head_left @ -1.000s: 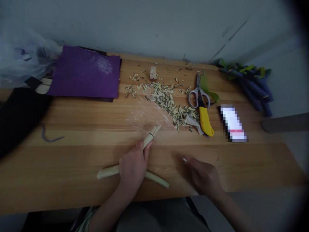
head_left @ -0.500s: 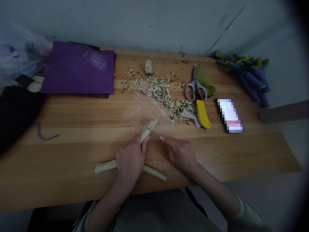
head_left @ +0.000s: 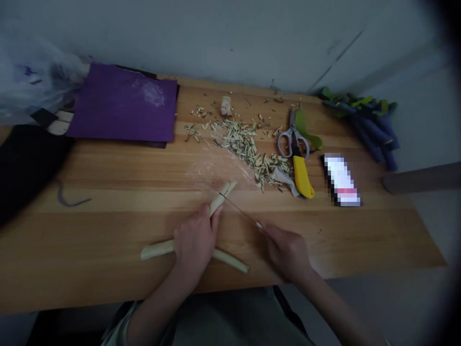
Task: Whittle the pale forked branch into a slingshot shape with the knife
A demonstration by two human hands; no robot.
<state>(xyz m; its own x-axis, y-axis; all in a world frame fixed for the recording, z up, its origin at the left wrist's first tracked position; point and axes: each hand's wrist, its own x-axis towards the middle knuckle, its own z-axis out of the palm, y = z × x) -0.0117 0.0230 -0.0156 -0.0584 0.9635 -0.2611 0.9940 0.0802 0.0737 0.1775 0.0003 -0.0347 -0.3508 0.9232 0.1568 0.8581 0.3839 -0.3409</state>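
A: Where does the stick lie?

B: Pale, peeled stick [head_left: 229, 188], near the front edge of the desk [head_left: 108, 230], far end pointing toward the shavings [head_left: 242, 138]. More pale wood shows on both sides of the grip. Fork or second piece: cannot tell, the join is covered.

A: Hands?

B: Left hand [head_left: 195, 236] wrapped around the stick, thumb along its side. Right hand [head_left: 288, 252] curled tight around the near end of a thin blade [head_left: 240, 209]; handle mostly hidden.

A: Where do they meet?

B: Blade crosses the stick short of its far end, at a dark line, ahead of the left thumb. Looks like sawing; teeth too fine to make out.

A: How to do it well?

B: My judgement: brace the stick hard so it can't roll. Long, light strokes along one line, no twisting; so narrow a blade could bend. Thumb well back from the cut. Ease off as the last fibres go, or the end may tear.

A: Elbow room?

B: Fair. Scissors [head_left: 293, 139] and yellow knife [head_left: 303, 179] lie beyond the right hand, apart from the blade.
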